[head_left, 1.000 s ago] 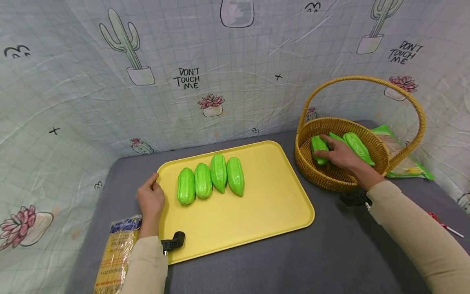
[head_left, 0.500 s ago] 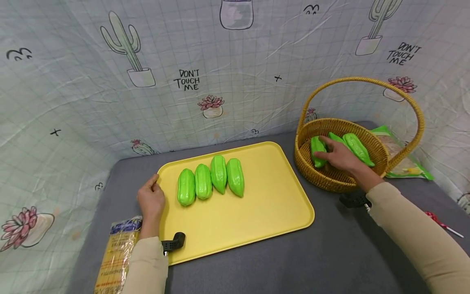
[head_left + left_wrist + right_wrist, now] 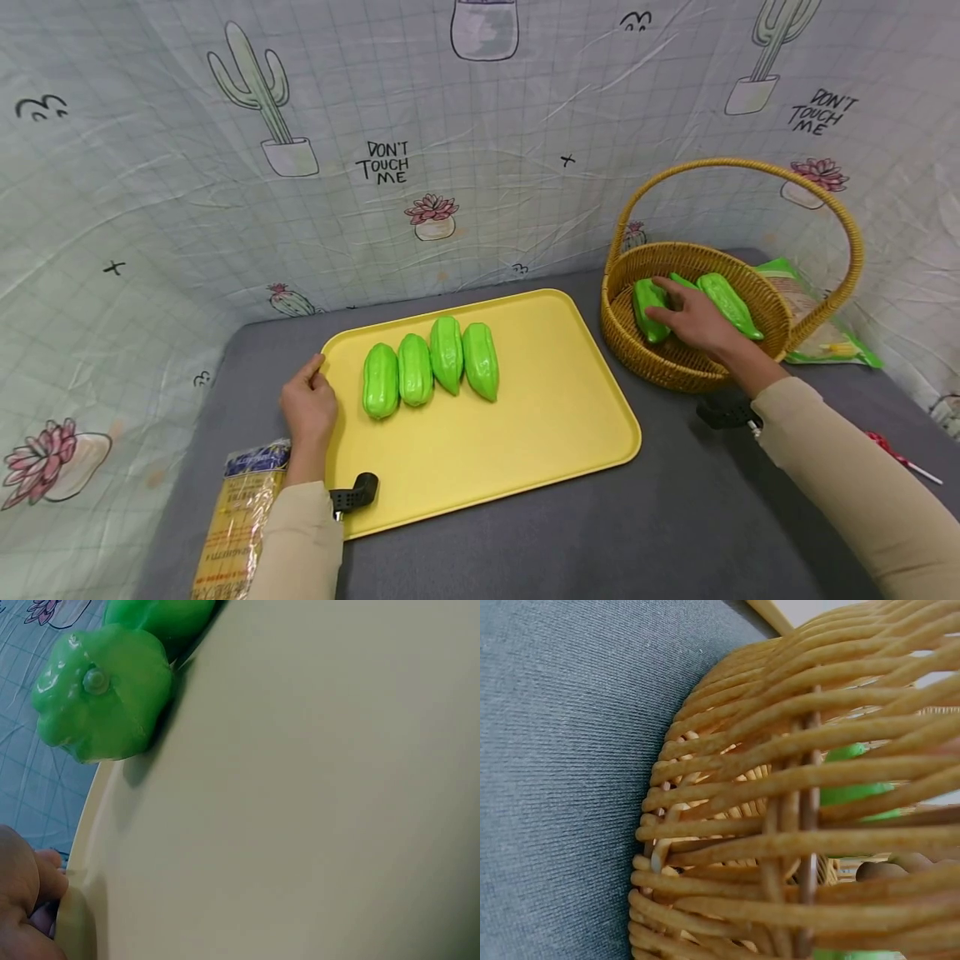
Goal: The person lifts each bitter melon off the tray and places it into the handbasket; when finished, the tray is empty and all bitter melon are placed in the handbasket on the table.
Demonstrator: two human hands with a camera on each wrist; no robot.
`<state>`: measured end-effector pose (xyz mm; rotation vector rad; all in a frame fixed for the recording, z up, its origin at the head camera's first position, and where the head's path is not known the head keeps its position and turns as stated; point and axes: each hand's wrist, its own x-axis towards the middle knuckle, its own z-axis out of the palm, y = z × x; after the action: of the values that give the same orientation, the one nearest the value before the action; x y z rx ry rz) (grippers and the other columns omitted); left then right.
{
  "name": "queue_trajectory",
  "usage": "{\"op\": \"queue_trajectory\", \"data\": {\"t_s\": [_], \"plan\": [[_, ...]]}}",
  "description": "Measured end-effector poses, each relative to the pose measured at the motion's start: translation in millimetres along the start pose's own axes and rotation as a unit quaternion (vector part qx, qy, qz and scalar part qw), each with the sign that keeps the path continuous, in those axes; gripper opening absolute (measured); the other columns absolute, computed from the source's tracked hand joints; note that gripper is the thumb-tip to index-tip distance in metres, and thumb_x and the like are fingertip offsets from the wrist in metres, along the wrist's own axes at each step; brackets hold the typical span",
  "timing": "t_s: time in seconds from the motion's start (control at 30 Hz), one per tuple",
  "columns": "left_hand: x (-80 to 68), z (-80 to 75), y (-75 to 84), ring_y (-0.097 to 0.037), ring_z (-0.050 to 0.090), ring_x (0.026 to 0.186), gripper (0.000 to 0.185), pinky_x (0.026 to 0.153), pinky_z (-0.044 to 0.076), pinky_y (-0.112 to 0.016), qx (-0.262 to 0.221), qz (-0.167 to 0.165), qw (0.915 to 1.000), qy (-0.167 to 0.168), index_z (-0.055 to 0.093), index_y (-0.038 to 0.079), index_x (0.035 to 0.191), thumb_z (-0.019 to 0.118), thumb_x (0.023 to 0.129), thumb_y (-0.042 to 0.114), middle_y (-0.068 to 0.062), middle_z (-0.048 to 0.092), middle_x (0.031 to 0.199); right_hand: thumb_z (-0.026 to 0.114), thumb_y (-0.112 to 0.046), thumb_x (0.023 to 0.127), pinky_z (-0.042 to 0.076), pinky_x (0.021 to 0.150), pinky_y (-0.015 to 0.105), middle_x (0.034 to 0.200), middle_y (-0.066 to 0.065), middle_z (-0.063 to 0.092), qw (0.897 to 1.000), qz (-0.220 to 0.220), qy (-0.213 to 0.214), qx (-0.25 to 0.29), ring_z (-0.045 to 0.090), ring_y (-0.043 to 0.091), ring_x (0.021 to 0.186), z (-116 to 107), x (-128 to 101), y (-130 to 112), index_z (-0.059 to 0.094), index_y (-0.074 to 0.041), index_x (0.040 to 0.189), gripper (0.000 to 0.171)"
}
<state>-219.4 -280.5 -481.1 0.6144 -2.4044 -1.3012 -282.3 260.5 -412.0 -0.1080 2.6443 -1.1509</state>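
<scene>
In the head view my left hand point(image 3: 309, 408) grips the left rim of the yellow tray point(image 3: 555, 425). Several glossy green ribbed toy vegetables point(image 3: 381, 381), their kind unclear, lie side by side on its back left part. The left wrist view shows a lobed end with a small nub on one toy vegetable point(image 3: 105, 690). My right hand point(image 3: 697, 317) reaches into the wicker basket point(image 3: 645, 354), thumb and fingers around the leftmost toy vegetable point(image 3: 649, 312) there. Two others point(image 3: 729, 304) lie behind that hand. Weave hides most of the right hand in the right wrist view.
The basket's tall handle point(image 3: 855, 242) arches over the right hand. A green-edged bag point(image 3: 825, 333) lies behind the basket. A spaghetti packet point(image 3: 240, 517) lies by the left forearm, and a red item with a white stick point(image 3: 900, 454) at the right. Patterned cloth hangs behind.
The leftmost toy vegetable in the basket has shifted and tilted slightly under my right hand. My left hand stays at the tray's rim.
</scene>
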Motion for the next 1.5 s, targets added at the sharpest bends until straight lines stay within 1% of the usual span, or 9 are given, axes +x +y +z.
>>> {"op": "queue_trajectory", "data": {"t_s": [0.2, 0.27, 0.37, 0.53, 0.77, 0.97, 1.23, 1.4, 1.5], "plan": [[0.0, -0.1, 0.3, -0.037, 0.045, 0.145, 0.042, 0.118, 0.042, -0.051, -0.001, -0.002, 1.0000, -0.003, 0.058, 0.002, 0.144, 0.037, 0.108, 0.005, -0.017, 0.053, 0.152, 0.049, -0.032, 0.109, 0.029, 0.118, 0.069, 0.169, 0.027, 0.012, 1.000, -0.008, 0.010, -0.004, 0.019, 0.054, 0.151, -0.9, -6.2, 0.0, 0.009, -0.005, 0.165, 0.074], [0.0, 0.0, 0.6, -0.037, 0.045, 0.145, 0.042, 0.118, 0.041, -0.051, 0.001, -0.003, 1.0000, -0.004, 0.058, 0.002, 0.144, 0.037, 0.107, 0.005, -0.018, 0.053, 0.152, 0.049, -0.033, 0.108, 0.031, 0.117, 0.069, 0.168, 0.028, 0.014, 1.000, -0.010, 0.017, 0.001, 0.021, 0.054, 0.151, -1.1, -9.2, -1.0, 0.010, -0.006, 0.165, 0.074], [-0.3, 0.2, 1.6, -0.038, 0.045, 0.145, 0.042, 0.118, 0.041, -0.051, 0.003, -0.003, 1.0000, -0.003, 0.058, 0.001, 0.144, 0.037, 0.107, 0.005, -0.018, 0.053, 0.151, 0.049, -0.034, 0.108, 0.031, 0.116, 0.070, 0.168, 0.029, 0.014, 1.000, -0.011, 0.028, 0.008, 0.020, 0.054, 0.151, -1.4, -13.6, -2.8, 0.011, -0.008, 0.165, 0.073], [-1.3, -0.1, 3.2, -0.038, 0.045, 0.145, 0.042, 0.119, 0.040, -0.051, 0.002, -0.005, 1.0000, -0.003, 0.058, 0.001, 0.143, 0.037, 0.107, 0.004, -0.018, 0.053, 0.152, 0.051, -0.035, 0.108, 0.026, 0.120, 0.068, 0.171, 0.022, 0.008, 0.998, -0.014, 0.034, 0.041, 0.012, 0.050, 0.155, -1.4, -20.6, -8.0, 0.011, -0.010, 0.166, 0.075], [-2.6, -0.9, 3.3, -0.038, 0.046, 0.144, 0.042, 0.117, 0.042, -0.052, 0.002, -0.004, 1.0000, -0.001, 0.058, 0.002, 0.144, 0.037, 0.108, 0.005, -0.019, 0.053, 0.152, 0.054, -0.038, 0.106, 0.024, 0.122, 0.067, 0.172, 0.016, 0.010, 0.995, -0.045, 0.044, 0.084, 0.013, 0.044, 0.157, 3.5, -32.0, -23.4, 0.013, -0.015, 0.166, 0.076], [-2.6, -1.0, 3.8, -0.037, 0.045, 0.145, 0.042, 0.116, 0.043, -0.051, -0.003, -0.007, 1.0000, -0.005, 0.058, 0.002, 0.144, 0.037, 0.108, 0.005, -0.018, 0.053, 0.152, 0.055, -0.037, 0.106, 0.022, 0.124, 0.064, 0.173, 0.012, 0.009, 0.990, -0.082, 0.036, 0.110, 0.012, 0.041, 0.158, 10.0, -40.5, -40.7, 0.012, -0.014, 0.166, 0.078], [-2.0, -1.1, 3.5, -0.037, 0.044, 0.146, 0.043, 0.116, 0.044, -0.050, -0.006, -0.009, 0.9999, -0.010, 0.057, 0.003, 0.145, 0.036, 0.108, 0.005, -0.018, 0.052, 0.152, 0.056, -0.030, 0.106, 0.027, 0.123, 0.060, 0.172, 0.013, 0.013, 0.987, -0.124, 0.036, 0.097, 0.018, 0.039, 0.158, 22.0, -43.8, -57.2, 0.015, -0.012, 0.165, 0.074], [-1.7, -1.1, 3.0, -0.037, 0.045, 0.145, 0.042, 0.118, 0.042, -0.051, -0.001, -0.006, 1.0000, -0.004, 0.058, 0.003, 0.144, 0.037, 0.108, 0.005, -0.018, 0.053, 0.152, 0.055, -0.029, 0.107, 0.028, 0.123, 0.058, 0.172, 0.013, 0.015, 0.987, -0.128, 0.021, 0.096, 0.019, 0.038, 0.158, 32.5, -43.2, -62.2, 0.016, -0.011, 0.165, 0.073], [-1.6, -0.8, 2.9, -0.038, 0.046, 0.144, 0.042, 0.118, 0.041, -0.051, 0.002, -0.002, 1.0000, 0.002, 0.059, 0.002, 0.143, 0.038, 0.107, 0.005, -0.018, 0.054, 0.150, 0.055, -0.030, 0.107, 0.027, 0.124, 0.057, 0.172, 0.011, 0.015, 0.987, -0.125, 0.009, 0.099, 0.018, 0.037, 0.158, 38.2, -43.1, -63.4, 0.016, -0.011, 0.165, 0.073]]}}
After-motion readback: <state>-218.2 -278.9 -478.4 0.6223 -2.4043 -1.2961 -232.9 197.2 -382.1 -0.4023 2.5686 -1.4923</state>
